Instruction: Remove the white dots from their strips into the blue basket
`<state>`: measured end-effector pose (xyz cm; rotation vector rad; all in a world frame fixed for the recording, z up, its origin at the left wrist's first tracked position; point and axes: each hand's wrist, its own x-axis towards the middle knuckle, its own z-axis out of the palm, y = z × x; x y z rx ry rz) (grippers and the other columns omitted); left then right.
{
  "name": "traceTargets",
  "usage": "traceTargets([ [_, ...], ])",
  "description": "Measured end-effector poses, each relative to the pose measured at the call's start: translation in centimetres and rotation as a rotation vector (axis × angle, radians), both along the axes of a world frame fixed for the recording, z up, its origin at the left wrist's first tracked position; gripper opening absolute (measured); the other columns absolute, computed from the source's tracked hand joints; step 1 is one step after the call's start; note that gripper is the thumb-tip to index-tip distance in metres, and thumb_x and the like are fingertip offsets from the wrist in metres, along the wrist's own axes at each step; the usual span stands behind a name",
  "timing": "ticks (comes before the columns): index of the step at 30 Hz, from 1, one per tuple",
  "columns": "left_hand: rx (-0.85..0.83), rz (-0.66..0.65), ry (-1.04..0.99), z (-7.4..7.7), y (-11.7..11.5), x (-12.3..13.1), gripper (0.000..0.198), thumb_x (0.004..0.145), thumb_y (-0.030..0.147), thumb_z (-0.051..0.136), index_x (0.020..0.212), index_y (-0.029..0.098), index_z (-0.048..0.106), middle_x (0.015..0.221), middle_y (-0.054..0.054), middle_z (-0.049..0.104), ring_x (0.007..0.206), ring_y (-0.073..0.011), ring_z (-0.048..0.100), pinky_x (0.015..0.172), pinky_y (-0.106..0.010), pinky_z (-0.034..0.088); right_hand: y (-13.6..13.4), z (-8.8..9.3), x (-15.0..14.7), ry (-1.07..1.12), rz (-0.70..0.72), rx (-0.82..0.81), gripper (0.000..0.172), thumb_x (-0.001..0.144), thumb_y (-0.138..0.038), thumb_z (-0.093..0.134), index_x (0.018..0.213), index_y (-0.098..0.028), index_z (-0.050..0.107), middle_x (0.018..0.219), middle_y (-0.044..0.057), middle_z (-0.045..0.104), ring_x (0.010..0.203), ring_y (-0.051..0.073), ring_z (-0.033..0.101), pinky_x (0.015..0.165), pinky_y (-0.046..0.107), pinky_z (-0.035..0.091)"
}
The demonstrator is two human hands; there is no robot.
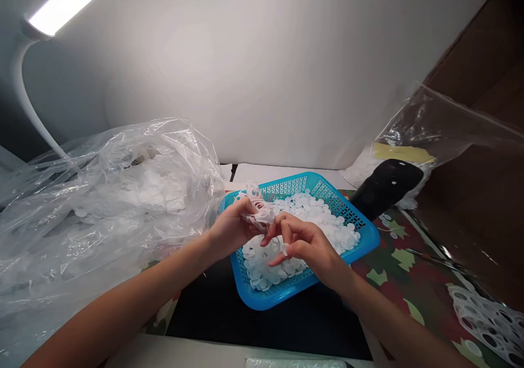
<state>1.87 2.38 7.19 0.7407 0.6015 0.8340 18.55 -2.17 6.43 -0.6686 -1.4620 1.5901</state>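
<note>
Left hand [233, 229] lies palm-in above a blue basket [364, 237], pinching a crumpled, holed white plastic strip [258, 207] whose long axis points up and away, tilted slightly toward the right. Right hand [307, 245] curves palm-down just beside it, the hands close but apart, its fingertips near the strip; a small white bit there is hard to make out. White discs [305, 212] fill the basket, partly hidden beneath the hands. Clear plastic bag [102, 204] bulges at left with more discs inside. Holed sheet [487, 319] is cut off at lower right.
</note>
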Motion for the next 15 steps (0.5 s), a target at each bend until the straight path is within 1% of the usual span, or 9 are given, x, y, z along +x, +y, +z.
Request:
traceTargets([
  [2, 0.023, -0.013, 0.037, 0.0, -0.2, 0.1, 0.012, 0.063, 0.014, 0.045, 0.062, 0.010, 0.057, 0.056, -0.003, 0.055, 0.050, -0.0111, 0.052, 0.049, -0.022, 0.042, 0.1, -0.2, 0.0, -0.033, -0.065, 0.044, 0.023, 0.074, -0.017, 0.052, 0.053, -0.018, 0.043, 0.076, 0.002, 0.047, 0.080, 0.016, 0.050, 0.060, 0.025, 0.047],
  [4, 0.010, 0.011, 0.062, 0.1, -0.4, 0.1, 0.009, 0.063, 0.015, 0.048, 0.062, 0.011, 0.055, 0.055, -0.001, 0.053, 0.049, -0.0093, 0.049, 0.049, -0.021, 0.042, 0.2, -0.4, -0.1, -0.063, -0.152, 0.057, 0.029, 0.079, -0.022, 0.055, 0.053, -0.018, 0.042, 0.068, 0.000, 0.042, 0.066, 0.012, 0.043, 0.054, 0.022, 0.038],
  [6, 0.001, 0.035, 0.073, 0.1, -0.5, 0.2, 0.007, 0.064, 0.018, 0.051, 0.061, 0.012, 0.053, 0.054, 0.001, 0.049, 0.047, -0.0077, 0.046, 0.047, -0.019, 0.040, 0.3, -0.5, -0.2, -0.064, -0.222, 0.026, 0.031, 0.082, -0.027, 0.056, 0.056, -0.017, 0.041, 0.063, -0.003, 0.036, 0.056, 0.009, 0.034, 0.048, 0.021, 0.029],
  [8, 0.035, 0.032, 0.094, 0.1, -0.6, 0.3, 0.009, 0.064, 0.020, 0.056, 0.061, 0.013, 0.051, 0.053, 0.003, 0.047, 0.046, -0.0069, 0.044, 0.044, -0.018, 0.037, 0.3, -0.6, -0.3, -0.052, -0.258, -0.010, 0.032, 0.084, -0.031, 0.055, 0.059, -0.018, 0.039, 0.058, -0.006, 0.032, 0.050, 0.007, 0.027, 0.045, 0.021, 0.023],
  [11, 0.117, -0.001, 0.158, 0.1, -0.8, 0.4, 0.014, 0.063, 0.018, 0.063, 0.063, 0.013, 0.050, 0.055, 0.004, 0.045, 0.047, -0.0051, 0.041, 0.043, -0.016, 0.033, 0.3, -0.4, -0.4, -0.081, -0.259, -0.042, 0.029, 0.084, -0.034, 0.055, 0.064, -0.019, 0.041, 0.054, -0.007, 0.031, 0.047, 0.007, 0.027, 0.044, 0.021, 0.022],
  [15, 0.173, -0.087, 0.230, 0.3, -1.1, 0.4, 0.012, 0.062, 0.015, 0.063, 0.066, 0.013, 0.052, 0.057, 0.003, 0.048, 0.049, -0.0064, 0.045, 0.043, -0.017, 0.033, 0.2, 0.0, -0.5, -0.119, -0.186, -0.065, 0.021, 0.081, -0.035, 0.059, 0.074, -0.020, 0.048, 0.060, -0.007, 0.041, 0.047, 0.006, 0.032, 0.043, 0.019, 0.023],
])
